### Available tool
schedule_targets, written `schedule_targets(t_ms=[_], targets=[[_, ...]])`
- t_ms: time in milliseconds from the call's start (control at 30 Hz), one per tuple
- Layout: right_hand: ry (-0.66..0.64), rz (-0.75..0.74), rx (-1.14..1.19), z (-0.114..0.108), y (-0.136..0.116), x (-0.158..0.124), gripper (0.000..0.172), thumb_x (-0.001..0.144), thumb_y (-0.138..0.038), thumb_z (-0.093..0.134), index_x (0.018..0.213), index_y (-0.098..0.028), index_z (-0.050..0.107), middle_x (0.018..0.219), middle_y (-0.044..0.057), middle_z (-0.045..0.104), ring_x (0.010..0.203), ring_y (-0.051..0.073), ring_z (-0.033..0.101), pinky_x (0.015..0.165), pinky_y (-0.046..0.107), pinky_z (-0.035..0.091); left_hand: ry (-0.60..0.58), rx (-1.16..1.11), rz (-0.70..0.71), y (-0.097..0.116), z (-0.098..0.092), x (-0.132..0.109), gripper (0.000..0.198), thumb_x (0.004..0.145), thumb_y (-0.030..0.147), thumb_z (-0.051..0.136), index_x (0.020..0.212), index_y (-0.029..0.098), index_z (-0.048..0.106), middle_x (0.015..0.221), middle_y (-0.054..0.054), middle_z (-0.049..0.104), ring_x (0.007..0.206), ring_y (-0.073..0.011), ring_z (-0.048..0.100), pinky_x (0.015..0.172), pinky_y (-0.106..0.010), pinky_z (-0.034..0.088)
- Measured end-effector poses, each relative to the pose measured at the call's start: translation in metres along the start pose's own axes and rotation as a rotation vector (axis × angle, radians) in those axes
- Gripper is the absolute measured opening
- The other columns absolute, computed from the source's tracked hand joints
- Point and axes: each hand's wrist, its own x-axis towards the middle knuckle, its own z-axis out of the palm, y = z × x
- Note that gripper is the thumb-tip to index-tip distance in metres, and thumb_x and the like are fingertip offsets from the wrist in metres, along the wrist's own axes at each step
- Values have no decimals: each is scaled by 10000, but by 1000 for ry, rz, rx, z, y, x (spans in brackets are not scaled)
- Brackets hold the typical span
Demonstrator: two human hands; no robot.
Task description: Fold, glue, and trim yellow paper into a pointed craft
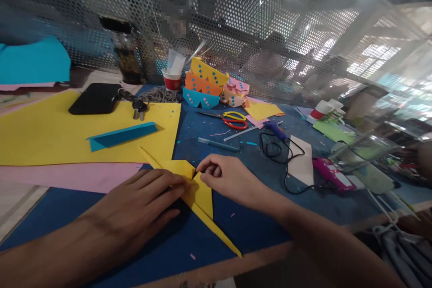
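A yellow folded paper (199,193) with a notch in its upper edge and long pointed ends lies on the blue table mat. My left hand (145,198) rests palm down across its left part, fingers stretched out and thumb apart, covering some of the folds. At the notch, my right hand (226,175) is curled, thumb and forefinger pinched at the paper's edge. A blue folded paper strip (123,136) lies beyond my left hand. Past my right hand are a teal pen (218,145) and red-and-yellow-handled scissors (232,119).
Large yellow paper (40,139) carries a black pouch (96,98) and keys (140,110). Decorated paper pieces (202,87) stand by a red-and-white cup (172,78). A blue glue gun (275,129) trails its cord to a pink power strip (334,174). Perforated metal screening (229,22) rises behind.
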Motion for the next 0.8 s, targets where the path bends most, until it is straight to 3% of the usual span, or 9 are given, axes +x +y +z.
schedule_targets(t_ms=[200,367,500,667,800], targets=[[13,3,8,-1,1,-1,62,1032,-168,795,1037,-212,839,816,-31,741,767,145,645,751,288,483,20,-53,-33,0,-1,-3,368,1239,299,602,1560,291,783,1480,-77,869,1288,-273,827,1146,-381,695],[20,-13,-25,-3,-2,0,103,1051,-137,782,985,-201,829,776,-45,692,751,137,614,767,287,475,-20,-5,1,1,-1,-1,374,1260,356,572,1562,291,783,1469,-88,870,1291,-298,820,1110,-411,700],[47,-63,-104,-3,-2,0,110,1051,-131,794,981,-203,839,834,-30,722,783,138,631,775,288,463,-51,38,-3,3,-1,2,368,1253,449,602,1523,285,791,1408,-89,864,1219,-302,807,1047,-421,677],[44,-53,-180,-3,0,2,90,1058,-158,812,998,-205,859,951,6,782,864,155,696,787,299,452,-76,32,12,3,-3,6,333,1250,426,616,1503,295,788,1401,-61,849,1175,-281,792,991,-394,638],[35,-45,-165,-4,1,3,65,1066,-187,827,1014,-203,863,941,-1,785,857,152,692,789,297,441,-48,12,18,5,-4,8,332,1248,379,614,1518,272,777,1399,-71,846,1195,-277,782,1036,-376,631]])
